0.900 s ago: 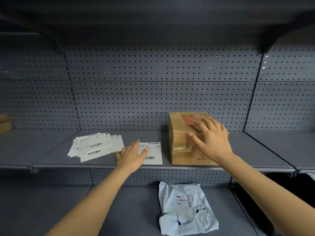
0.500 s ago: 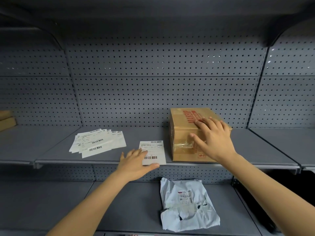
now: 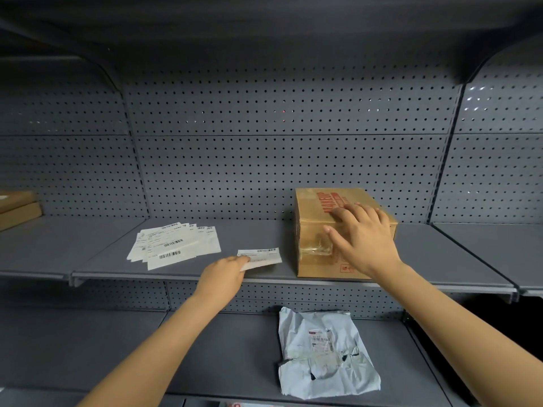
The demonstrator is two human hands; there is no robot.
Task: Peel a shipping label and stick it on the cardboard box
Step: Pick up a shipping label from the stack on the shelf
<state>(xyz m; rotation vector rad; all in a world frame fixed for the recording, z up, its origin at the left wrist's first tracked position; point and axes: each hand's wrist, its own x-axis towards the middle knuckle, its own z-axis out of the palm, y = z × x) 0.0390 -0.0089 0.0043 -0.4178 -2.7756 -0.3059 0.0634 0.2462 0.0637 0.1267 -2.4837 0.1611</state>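
A brown cardboard box [image 3: 314, 218] with red print stands on the grey shelf [image 3: 252, 236], right of centre. My right hand [image 3: 361, 236] lies flat on its top and front corner, fingers spread. A single white shipping label [image 3: 263, 255] lies on the shelf just left of the box. My left hand [image 3: 224, 271] pinches its near left edge, and that edge is lifted off the shelf. A fanned stack of more labels [image 3: 173, 245] rests further left on the same shelf.
A crumpled white poly mailer [image 3: 326, 356] lies on the lower shelf below the box. Two flat brown boxes [image 3: 17, 208] sit at the far left edge. Perforated grey back panels close off the rear of the shelving.
My left hand slid back from on top of the single label to its near edge and took hold of it, lifting that edge. My right hand stayed on the box.
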